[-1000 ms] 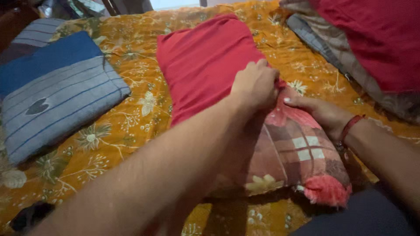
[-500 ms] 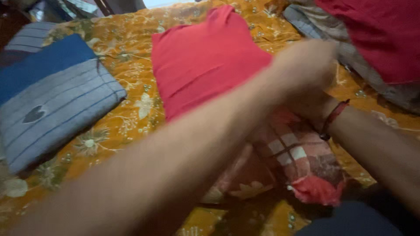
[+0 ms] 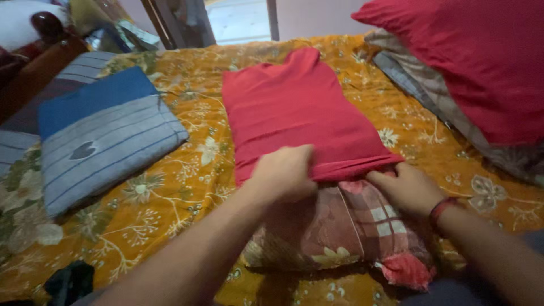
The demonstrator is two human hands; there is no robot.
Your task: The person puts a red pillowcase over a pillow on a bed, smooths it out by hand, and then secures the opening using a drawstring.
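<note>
1. We are gripping the near hem of the red cover [image 3: 300, 107] with our left hand [image 3: 283, 173], fingers curled and pinching the cloth; the fingertips are tucking out of sight under the fold.
2. Our right hand [image 3: 409, 188] is pressing on the pillow [image 3: 345, 226] just at the cover's open end, fingers together; we cannot tell whether it is also pinching the hem.
3. The cover is lying along the middle of the bed [image 3: 170, 187], its far end reaching toward the far edge; the pillow's far part is hiding inside it.
4. The pillow's near corner is sitting at the bed's near edge, partly in shadow.
5. A folded blue-grey cloth [image 3: 105, 141] is lying by the left edge, well apart.
6. A red pillow [image 3: 476, 62] at the right edge is being cut off by the frame.
</note>
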